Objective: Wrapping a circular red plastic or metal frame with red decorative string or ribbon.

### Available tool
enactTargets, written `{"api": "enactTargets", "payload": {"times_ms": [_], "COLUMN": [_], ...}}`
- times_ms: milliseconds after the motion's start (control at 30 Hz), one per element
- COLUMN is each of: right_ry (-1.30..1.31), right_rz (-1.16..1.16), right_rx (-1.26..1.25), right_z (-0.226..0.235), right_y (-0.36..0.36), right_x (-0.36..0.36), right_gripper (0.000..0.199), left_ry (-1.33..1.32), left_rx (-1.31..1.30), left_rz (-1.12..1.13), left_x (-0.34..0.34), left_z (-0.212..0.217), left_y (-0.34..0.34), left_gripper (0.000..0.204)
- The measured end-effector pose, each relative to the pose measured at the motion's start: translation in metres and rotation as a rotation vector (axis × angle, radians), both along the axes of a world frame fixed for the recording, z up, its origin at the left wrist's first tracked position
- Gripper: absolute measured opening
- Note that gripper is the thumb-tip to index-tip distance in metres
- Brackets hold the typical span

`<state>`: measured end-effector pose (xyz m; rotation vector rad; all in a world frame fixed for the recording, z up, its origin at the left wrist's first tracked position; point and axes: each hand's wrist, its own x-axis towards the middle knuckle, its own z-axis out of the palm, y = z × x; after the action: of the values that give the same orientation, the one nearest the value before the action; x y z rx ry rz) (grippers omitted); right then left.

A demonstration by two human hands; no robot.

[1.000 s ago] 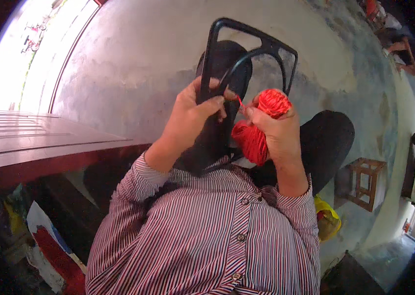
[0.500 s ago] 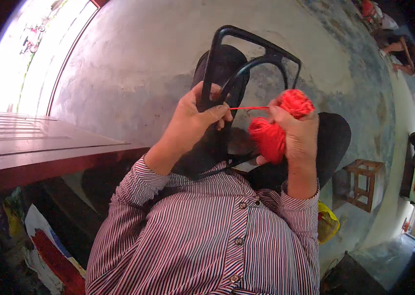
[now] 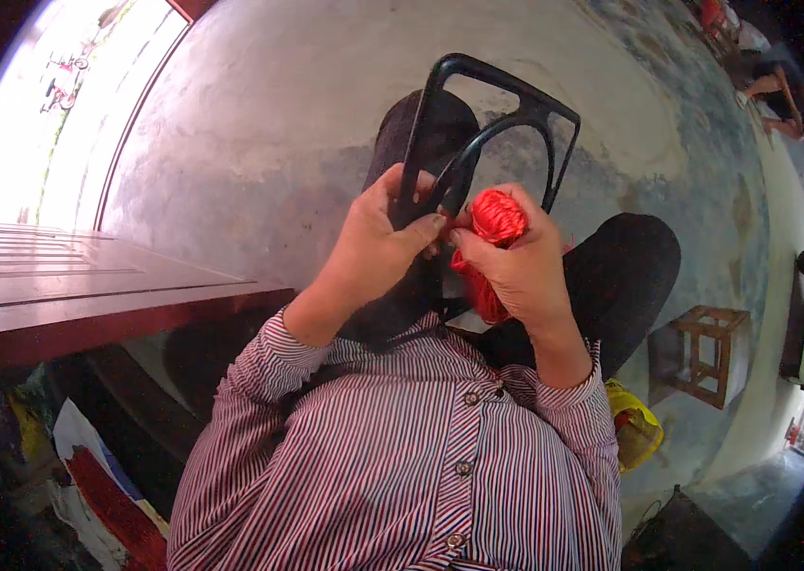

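Note:
A black frame [image 3: 493, 74] with an inner arched bar stands tilted over my lap. My left hand [image 3: 378, 233] is closed around its left side bar, thumb and fingertips pinched together near the inner arch. A bundle of red cord [image 3: 497, 217] is gripped in my right hand [image 3: 528, 271], which is right beside the left fingertips. Part of the red bundle hangs below the right palm. Between the two hands, any stretch of cord is too small to make out. The lower part of the frame is hidden by my hands and legs.
A dark red panelled table or bench [image 3: 88, 295] lies on my left. At the right are a small wooden stool [image 3: 706, 357] and a yellow bag [image 3: 635, 428]. Another person [image 3: 783, 100] is at the far upper right. Bright daylight enters through a doorway at left.
My right hand has moved left with the red cord bundle, up to the left fingertips. The taut red strand between the hands no longer shows. My left hand stays on the frame.

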<state>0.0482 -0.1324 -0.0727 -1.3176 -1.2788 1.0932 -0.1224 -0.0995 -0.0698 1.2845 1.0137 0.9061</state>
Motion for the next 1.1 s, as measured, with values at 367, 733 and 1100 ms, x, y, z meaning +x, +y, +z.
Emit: {"api": "enactTargets", "payload": {"times_ms": [367, 733, 1100], "right_ry": [0.711, 0.623, 0.464], "right_rz": [-0.2, -0.167, -0.072], "right_rx": [-0.019, -0.255, -0.26], "right_z": [0.037, -0.011, -0.028], "right_y": [-0.006, -0.006, -0.018], "right_x": [-0.003, -0.017, -0.021], "right_gripper": [0.018, 0.012, 0.022], "left_ry": [-0.111, -0.167, -0.1], "left_rx": [-0.115, -0.064, -0.072], "left_rz": [0.066, 0.065, 0.107], "left_x": [-0.003, -0.003, -0.005], "left_z": [-0.005, -0.008, -0.005], "left_y": [0.0, -0.003, -0.004], "left_gripper": [0.021, 0.021, 0.015]}}
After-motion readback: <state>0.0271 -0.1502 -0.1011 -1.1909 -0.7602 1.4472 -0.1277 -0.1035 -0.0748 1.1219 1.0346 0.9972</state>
